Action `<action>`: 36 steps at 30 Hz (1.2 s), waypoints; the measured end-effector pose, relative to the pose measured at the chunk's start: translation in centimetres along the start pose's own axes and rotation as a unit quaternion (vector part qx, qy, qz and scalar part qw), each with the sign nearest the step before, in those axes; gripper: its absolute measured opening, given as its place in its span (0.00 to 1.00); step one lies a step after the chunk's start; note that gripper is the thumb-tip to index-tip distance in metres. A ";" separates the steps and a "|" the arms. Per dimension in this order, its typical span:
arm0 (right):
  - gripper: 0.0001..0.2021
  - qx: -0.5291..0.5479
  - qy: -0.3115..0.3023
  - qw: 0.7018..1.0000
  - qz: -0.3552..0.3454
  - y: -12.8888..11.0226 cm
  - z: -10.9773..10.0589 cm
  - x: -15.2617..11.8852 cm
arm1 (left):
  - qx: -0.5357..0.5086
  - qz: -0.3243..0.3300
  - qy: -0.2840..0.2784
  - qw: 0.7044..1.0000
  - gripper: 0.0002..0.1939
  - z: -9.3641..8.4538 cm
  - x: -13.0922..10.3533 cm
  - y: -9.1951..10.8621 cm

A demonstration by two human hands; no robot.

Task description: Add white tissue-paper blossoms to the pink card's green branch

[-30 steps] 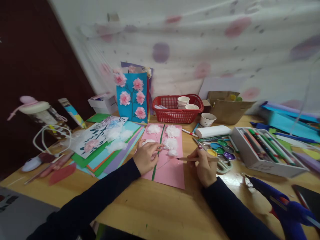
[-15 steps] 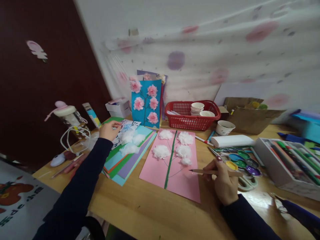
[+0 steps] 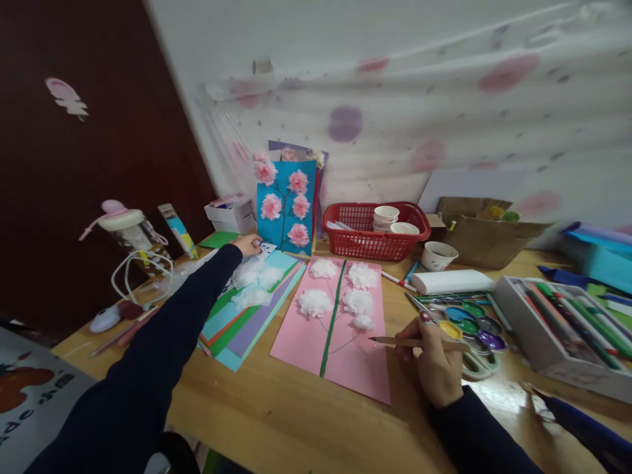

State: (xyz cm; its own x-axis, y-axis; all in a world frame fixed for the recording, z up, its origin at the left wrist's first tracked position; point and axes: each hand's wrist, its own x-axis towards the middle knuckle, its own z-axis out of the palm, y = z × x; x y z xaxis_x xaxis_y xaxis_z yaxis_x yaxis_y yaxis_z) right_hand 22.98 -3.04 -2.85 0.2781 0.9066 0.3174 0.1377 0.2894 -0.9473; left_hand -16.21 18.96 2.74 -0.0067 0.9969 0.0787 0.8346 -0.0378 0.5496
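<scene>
My right hand [image 3: 437,365] grips a thin wooden pencil [image 3: 409,342], its tip pointing left over the lower right of a pink card [image 3: 345,359]. The card bears a green stem strip [image 3: 332,316] and several white tissue flowers [image 3: 315,301]. My left hand [image 3: 247,245] is stretched far to the back left. Its fingertips are at the corner of a printed white sheet [image 3: 266,249], just behind loose white tissue puffs [image 3: 254,273] on a stack of coloured papers [image 3: 241,326]. Whether it grips the sheet is unclear.
A blue card with pink flowers [image 3: 286,204] stands at the back beside a red basket [image 3: 368,247] of paper cups. A paint palette [image 3: 471,316], white case [image 3: 451,282] and marker box [image 3: 523,322] lie right. A blue glue gun [image 3: 587,431] lies front right; a bottle [image 3: 128,230] and cable are left.
My left hand left the pink card and reached out to the back left over the paper stack. My right hand kept the pencil beside the card. The view swung left.
</scene>
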 end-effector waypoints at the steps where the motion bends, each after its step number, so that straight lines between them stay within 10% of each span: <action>1: 0.28 -0.004 -0.003 1.000 0.000 0.0 0.1 0.0 | -0.017 -0.004 -0.013 1.000 0.20 0.0 0.2 -0.1; 8: 0.28 0.003 0.003 1.000 0.001 -0.5 0.2 -0.2 | -0.172 0.005 -0.038 0.984 0.24 -0.5 -0.5 1.4; 13: 0.29 0.032 0.012 0.999 0.009 -1.1 0.4 -0.4 | -0.302 0.060 -0.076 0.948 0.29 1.6 -6.7 6.4; 20: 0.27 0.090 0.011 0.995 0.050 -1.2 0.8 -0.7 | -0.544 0.045 -0.340 0.766 0.30 8.4 -16.8 13.3; 26: 0.25 0.104 0.005 0.991 0.084 -1.3 0.9 -0.8 | -0.530 0.045 -0.337 0.777 0.33 11.8 -18.6 14.2; 36: 0.26 0.113 -0.004 0.988 0.108 -1.4 1.2 -0.9 | -0.543 -0.008 -0.361 0.758 0.29 11.9 -19.2 13.9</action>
State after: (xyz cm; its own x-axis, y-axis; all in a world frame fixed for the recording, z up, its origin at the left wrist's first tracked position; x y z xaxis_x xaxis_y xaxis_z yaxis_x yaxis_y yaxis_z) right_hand 21.39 -3.89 -1.87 0.2698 0.9569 0.1072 -0.1408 0.1493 -0.9787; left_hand 2.04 0.10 -1.03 0.6181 0.7612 -0.1962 -0.1098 0.3308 0.9373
